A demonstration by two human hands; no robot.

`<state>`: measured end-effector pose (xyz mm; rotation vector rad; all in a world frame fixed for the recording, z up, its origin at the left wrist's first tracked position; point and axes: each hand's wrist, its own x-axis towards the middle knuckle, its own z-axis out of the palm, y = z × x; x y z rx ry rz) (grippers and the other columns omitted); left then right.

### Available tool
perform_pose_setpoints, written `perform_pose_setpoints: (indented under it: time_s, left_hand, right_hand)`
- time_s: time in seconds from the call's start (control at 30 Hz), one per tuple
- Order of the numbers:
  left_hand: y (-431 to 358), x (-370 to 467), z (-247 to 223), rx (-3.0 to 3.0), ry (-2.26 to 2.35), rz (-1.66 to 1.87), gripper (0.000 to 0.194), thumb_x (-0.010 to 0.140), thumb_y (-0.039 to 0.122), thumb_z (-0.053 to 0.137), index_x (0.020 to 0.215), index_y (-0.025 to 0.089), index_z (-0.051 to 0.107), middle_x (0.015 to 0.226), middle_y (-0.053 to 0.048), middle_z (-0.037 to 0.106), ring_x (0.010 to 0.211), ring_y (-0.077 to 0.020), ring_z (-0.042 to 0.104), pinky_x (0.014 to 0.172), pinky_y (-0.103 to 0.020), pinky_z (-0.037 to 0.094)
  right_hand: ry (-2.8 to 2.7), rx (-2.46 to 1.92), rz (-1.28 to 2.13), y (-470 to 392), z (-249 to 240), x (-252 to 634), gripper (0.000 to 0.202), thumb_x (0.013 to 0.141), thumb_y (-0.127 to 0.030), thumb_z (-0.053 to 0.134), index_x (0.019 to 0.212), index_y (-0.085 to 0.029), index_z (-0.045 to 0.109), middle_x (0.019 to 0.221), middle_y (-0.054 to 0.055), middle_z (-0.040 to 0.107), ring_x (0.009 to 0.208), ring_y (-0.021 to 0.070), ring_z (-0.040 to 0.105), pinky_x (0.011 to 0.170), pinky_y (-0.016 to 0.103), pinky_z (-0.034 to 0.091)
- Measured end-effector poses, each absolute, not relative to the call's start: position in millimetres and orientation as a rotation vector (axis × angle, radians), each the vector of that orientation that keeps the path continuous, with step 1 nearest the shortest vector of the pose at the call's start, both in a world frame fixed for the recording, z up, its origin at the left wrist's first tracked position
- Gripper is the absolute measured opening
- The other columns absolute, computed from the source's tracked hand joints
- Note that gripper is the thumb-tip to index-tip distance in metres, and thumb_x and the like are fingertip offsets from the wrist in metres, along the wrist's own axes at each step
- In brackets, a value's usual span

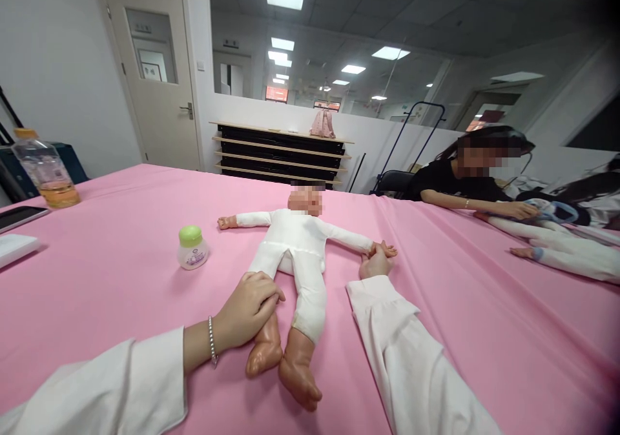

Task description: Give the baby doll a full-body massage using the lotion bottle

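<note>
A baby doll [295, 235] with a white cloth body lies on its back on the pink sheet [121, 306], its feet towards me and its arms spread. Over its lower leg on the left side, my left hand [249, 306] is closed, the fingers wrapped across the white cloth. My right hand [376, 264] grips the doll's hand at the end of its outstretched right-side arm. The small doll fingers stick out past mine. To the left of the doll stands a small round bottle [192, 248] with a green cap.
A drink bottle [46, 170] with an orange cap, a phone [22, 215] and a white box [17, 249] sit at the left edge. On the right, a co-worker [469, 170] handles another doll [571, 248]. Stacked boards [281, 151] stand beyond the table.
</note>
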<state>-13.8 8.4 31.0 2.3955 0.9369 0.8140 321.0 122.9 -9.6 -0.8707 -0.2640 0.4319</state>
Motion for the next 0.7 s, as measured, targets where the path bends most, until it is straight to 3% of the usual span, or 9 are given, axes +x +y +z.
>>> perform_pose_setpoints:
  time_s: [0.2,0.43,0.7]
  left_hand:
    - [8.2,-13.8,31.2,2.403,0.927,0.803,0.029,0.086,0.019,0.032,0.083,0.022,0.061,0.082,0.000,0.063,0.085,-0.0167,0.051,0.084,-0.036,0.034]
    - [7.2,-13.6,32.9,2.405,0.927,0.789,0.029,0.087,0.020,0.031,0.081,0.022,0.059,0.082,0.000,0.063,0.085,-0.0172,0.051,0.084,-0.037,0.034]
    - [6.4,-12.6,30.3,2.360,0.934,0.812,0.027,0.085,0.019,0.034,0.080,0.021,0.061,0.081,-0.001,0.063,0.085,-0.0175,0.053,0.087,-0.038,0.036]
  right_hand:
    - [-0.189,-0.859,0.277,126.4,-14.1,330.9,0.038,0.058,-0.006,0.056,0.085,-0.021,0.035,0.112,0.003,0.051,0.103,0.0129,0.056,0.082,0.029,0.050]
    - [-0.178,-0.876,0.219,128.5,-12.5,325.6,0.030,0.067,-0.016,0.056,0.080,-0.023,0.031,0.101,0.001,0.053,0.099,0.0105,0.057,0.089,0.028,0.048]
    - [-0.263,-0.948,0.287,118.3,-1.4,308.6,0.026,0.071,-0.018,0.053,0.090,-0.022,0.035,0.109,0.004,0.052,0.096,0.0099,0.057,0.088,0.027,0.047]
